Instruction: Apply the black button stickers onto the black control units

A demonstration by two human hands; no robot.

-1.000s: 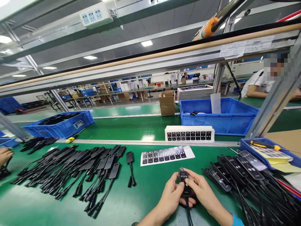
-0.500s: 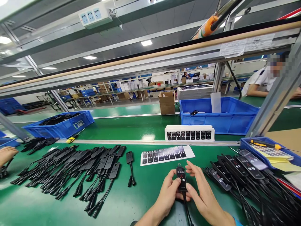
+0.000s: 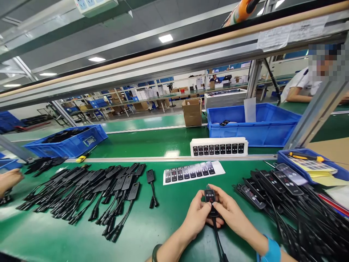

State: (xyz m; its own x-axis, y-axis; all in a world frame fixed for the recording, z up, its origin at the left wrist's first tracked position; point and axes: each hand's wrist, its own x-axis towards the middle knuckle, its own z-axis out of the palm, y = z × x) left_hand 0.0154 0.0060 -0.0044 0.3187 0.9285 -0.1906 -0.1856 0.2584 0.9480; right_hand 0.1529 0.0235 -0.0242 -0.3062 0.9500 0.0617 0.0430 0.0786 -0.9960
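A black cabled controller with red and white marks on its front is between my hands, its cables hanging toward me. My left hand grips its left side, thumb on the face. My right hand holds the right side, its thumb also pressed on the face and fingers near the top loop. Just beyond lies a sheet of black labels. Left of my hands a single controller lies apart from a spread of several others. Several controllers with printed faces are heaped to my right.
A stack of label sheets stands before a large blue bin. Another blue bin holds black parts. At right, a blue tray carries a screwdriver. Another person's hand shows at far left; a person sits at far right.
My right hand has closed in on the controller; its fingers were spread apart from it before. The view has tipped slightly downward.
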